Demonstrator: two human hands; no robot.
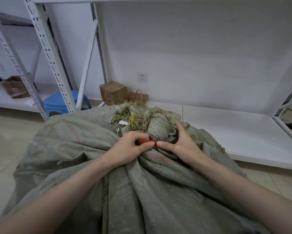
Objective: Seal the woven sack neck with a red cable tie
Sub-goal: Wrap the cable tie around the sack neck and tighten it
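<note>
A large grey-green woven sack (84, 142) fills the middle and lower view. Its neck (158, 128) is bunched, with frayed strands sticking up behind it. A red cable tie (147, 141) lies across the front of the neck. My left hand (130, 147) pinches the tie from the left. My right hand (180, 142) cups the neck from the right, its thumb pressed against the tie's right end. Most of the tie is hidden by my fingers and the fabric.
White metal shelving (45, 53) stands at the left, and a low white shelf board (243, 130) runs along the right. Behind the sack are two cardboard boxes (113, 92), a red cable tie loop (139, 94) and a blue stool (61, 102).
</note>
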